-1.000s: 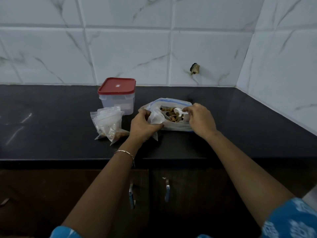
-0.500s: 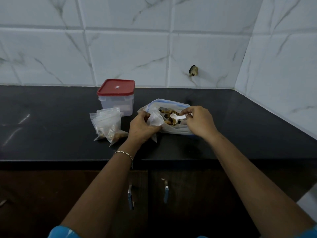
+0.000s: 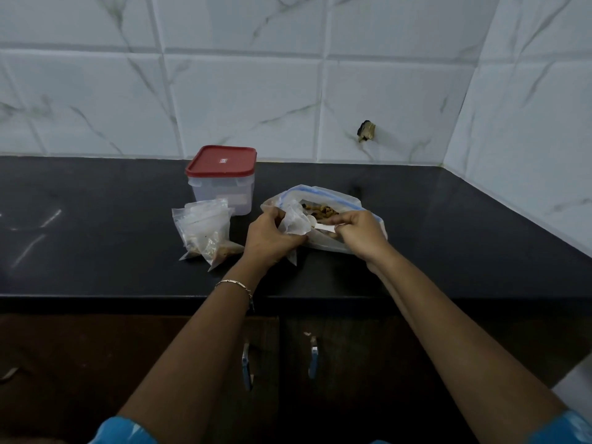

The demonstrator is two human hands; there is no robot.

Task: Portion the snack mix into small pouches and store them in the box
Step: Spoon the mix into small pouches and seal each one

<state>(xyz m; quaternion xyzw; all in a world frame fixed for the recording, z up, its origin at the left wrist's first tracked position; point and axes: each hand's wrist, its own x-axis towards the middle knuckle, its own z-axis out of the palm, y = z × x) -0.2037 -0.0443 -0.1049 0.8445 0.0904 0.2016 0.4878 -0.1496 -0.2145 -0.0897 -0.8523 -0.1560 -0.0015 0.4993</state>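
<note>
On black counter [image 3: 96,251], left hand [image 3: 272,238] grips a pouch [image 3: 296,221], right hand [image 3: 362,233] pinches a spoon [image 3: 315,223]; lid [image 3: 234,166]'s label [image 3: 223,160] unreadable.

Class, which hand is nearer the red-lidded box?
Left. The left hand, holding a pouch, is just right of the box; the right hand, holding a spoon, is farther right.

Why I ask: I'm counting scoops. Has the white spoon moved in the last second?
Yes. The white spoon moved left, from inside the big bag to the small pouch, nearer the red-lidded box.
</note>
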